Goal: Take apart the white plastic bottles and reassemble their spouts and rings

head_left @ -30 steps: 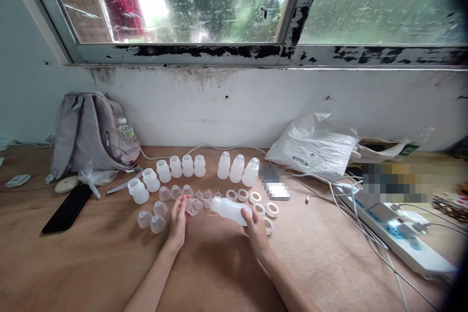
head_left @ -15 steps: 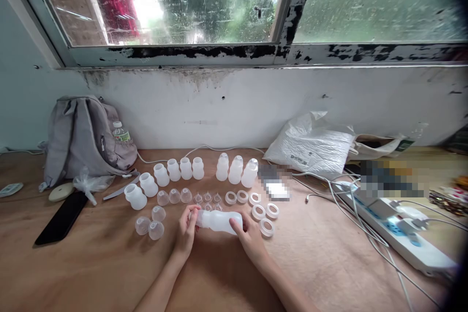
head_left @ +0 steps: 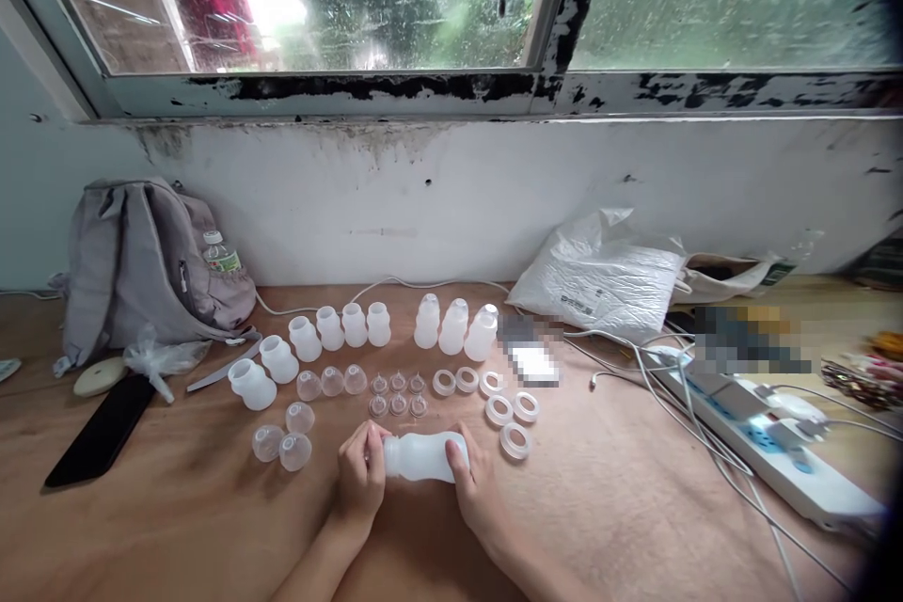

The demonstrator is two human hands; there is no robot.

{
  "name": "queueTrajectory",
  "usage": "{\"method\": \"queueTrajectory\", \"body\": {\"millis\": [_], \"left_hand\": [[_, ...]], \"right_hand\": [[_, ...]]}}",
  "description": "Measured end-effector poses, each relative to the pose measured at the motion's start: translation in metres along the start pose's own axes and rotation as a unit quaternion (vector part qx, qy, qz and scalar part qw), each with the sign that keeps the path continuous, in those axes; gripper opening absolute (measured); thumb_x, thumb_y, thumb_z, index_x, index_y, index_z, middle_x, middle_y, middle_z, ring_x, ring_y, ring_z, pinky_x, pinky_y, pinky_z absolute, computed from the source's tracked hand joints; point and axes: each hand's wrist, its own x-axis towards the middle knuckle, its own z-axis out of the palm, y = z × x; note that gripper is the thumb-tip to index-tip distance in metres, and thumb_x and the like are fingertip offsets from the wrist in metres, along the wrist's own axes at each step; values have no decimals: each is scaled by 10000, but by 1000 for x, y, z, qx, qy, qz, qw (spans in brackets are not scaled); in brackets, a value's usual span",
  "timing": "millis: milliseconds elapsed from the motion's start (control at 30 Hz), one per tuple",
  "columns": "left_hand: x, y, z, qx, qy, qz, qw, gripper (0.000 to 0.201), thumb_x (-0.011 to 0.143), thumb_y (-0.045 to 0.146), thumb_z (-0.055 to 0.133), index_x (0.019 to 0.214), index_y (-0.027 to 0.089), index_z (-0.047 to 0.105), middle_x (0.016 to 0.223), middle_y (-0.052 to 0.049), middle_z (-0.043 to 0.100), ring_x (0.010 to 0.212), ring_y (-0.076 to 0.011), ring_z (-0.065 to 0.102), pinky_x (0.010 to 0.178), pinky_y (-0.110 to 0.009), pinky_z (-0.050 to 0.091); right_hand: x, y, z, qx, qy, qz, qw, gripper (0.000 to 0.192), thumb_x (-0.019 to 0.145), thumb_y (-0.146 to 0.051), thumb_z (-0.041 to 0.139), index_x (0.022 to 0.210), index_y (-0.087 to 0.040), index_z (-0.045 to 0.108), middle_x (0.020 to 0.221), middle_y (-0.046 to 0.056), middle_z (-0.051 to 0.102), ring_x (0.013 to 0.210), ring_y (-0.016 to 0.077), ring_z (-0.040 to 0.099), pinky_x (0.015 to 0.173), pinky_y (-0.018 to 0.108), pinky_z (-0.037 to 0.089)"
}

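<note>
Both hands hold one translucent white bottle point(head_left: 421, 456), which lies on its side just above the surface point(head_left: 176, 527). My left hand point(head_left: 361, 482) is curled around the bottle's neck end, fingertips wrapped over the mouth, so I cannot tell what sits under them. My right hand point(head_left: 477, 489) grips the base end, thumb on top. The bottle sits low in the centre of the view, between the two hands.

At 12 o'clock from the bottle I see six small clear teats point(head_left: 398, 393) in two rows. At 1 o'clock lie white screw rings point(head_left: 499, 410), the nearest just beside my right hand. At 10 o'clock lie clear domed caps point(head_left: 280, 444). Farther out toward 12 o'clock, open bottle bodies point(head_left: 331, 327) and three capped bottles point(head_left: 455, 326) stand upright in a row.

A grey backpack point(head_left: 134, 263) leans against the wall at 10 o'clock, with a black phone point(head_left: 99, 442) near it. A white plastic bag point(head_left: 599, 282) lies at 2 o'clock, and a power strip point(head_left: 776, 451) with cables at 3 o'clock, well apart from the hands.
</note>
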Motion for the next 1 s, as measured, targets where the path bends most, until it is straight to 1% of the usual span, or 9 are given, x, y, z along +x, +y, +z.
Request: {"method": "queueTrajectory", "body": {"millis": [133, 367, 533, 600, 667, 700, 800, 900, 1000], "left_hand": [[-4, 4, 1, -17, 13, -7, 1000, 322, 871, 264, 288, 648, 173, 503, 608, -23, 551, 572, -144, 531, 555, -235, 378], [-5, 6, 2, -9, 8, -17, 1000, 315, 867, 261, 290, 644, 176, 496, 618, -20, 544, 585, -146, 521, 570, -243, 371], [-2, 6, 3, -24, 6, -40, 999, 323, 859, 292, 302, 634, 177, 503, 627, -17, 545, 594, -151, 518, 571, -248, 365], [2, 5, 3, -61, -12, -70, 996, 300, 848, 323, 334, 664, 176, 519, 653, -18, 558, 619, -155, 531, 584, -248, 377], [9, 3, 3, -127, -19, -118, 985, 234, 820, 362, 405, 761, 176, 534, 730, -23, 578, 669, -157, 550, 600, -242, 400], [12, 2, 2, -162, -10, -147, 976, 222, 798, 383, 449, 823, 178, 529, 772, -25, 581, 687, -155, 556, 597, -236, 409], [19, -2, 0, -246, 29, -214, 945, 331, 732, 425, 549, 948, 182, 485, 828, -26, 567, 676, -136, 555, 559, -211, 411], [22, -5, -4, -291, 21, -222, 930, 361, 723, 420, 573, 974, 181, 475, 818, -23, 568, 680, -125, 552, 584, -211, 424], [27, 1, -11, -274, 24, -180, 944, 328, 724, 399, 580, 943, 165, 511, 847, -38, 577, 747, -141, 561, 644, -227, 443]], "right_hand": [[-4, 1, 2, 22, -26, 21, 999, 353, 860, -425, 305, 750, -192, 546, 557, 11, 526, 516, 167, 479, 481, 270, 366], [-3, -1, 4, 45, -48, 21, 998, 334, 860, -423, 287, 788, -183, 509, 503, -18, 466, 454, 150, 429, 440, 262, 329], [-1, -1, 5, 59, -51, 12, 997, 298, 858, -397, 302, 814, -175, 495, 534, -7, 512, 477, 156, 473, 460, 264, 353], [1, -2, 4, 53, -45, 4, 998, 275, 855, -387, 324, 826, -170, 490, 564, 2, 543, 503, 159, 500, 480, 262, 370], [4, -3, 3, 36, -41, -6, 998, 246, 852, -375, 351, 832, -170, 485, 594, 9, 563, 538, 161, 521, 504, 258, 383], [6, -5, 2, 29, -45, -14, 998, 233, 851, -368, 365, 831, -170, 487, 617, 12, 572, 558, 159, 530, 519, 255, 390], [10, -9, -2, 9, -71, -35, 997, 212, 841, -346, 402, 873, -171, 516, 695, 13, 592, 582, 140, 529, 543, 239, 403], [11, -12, -5, -1, -100, -48, 994, 243, 815, -347, 452, 977, -179, 519, 764, 13, 601, 571, 122, 524, 536, 224, 412], [10, -10, -5, 2, -118, -68, 991, 304, 801, -352, 479, 1052, -182, 488, 842, 34, 600, 613, 129, 545, 556, 229, 435]]}}
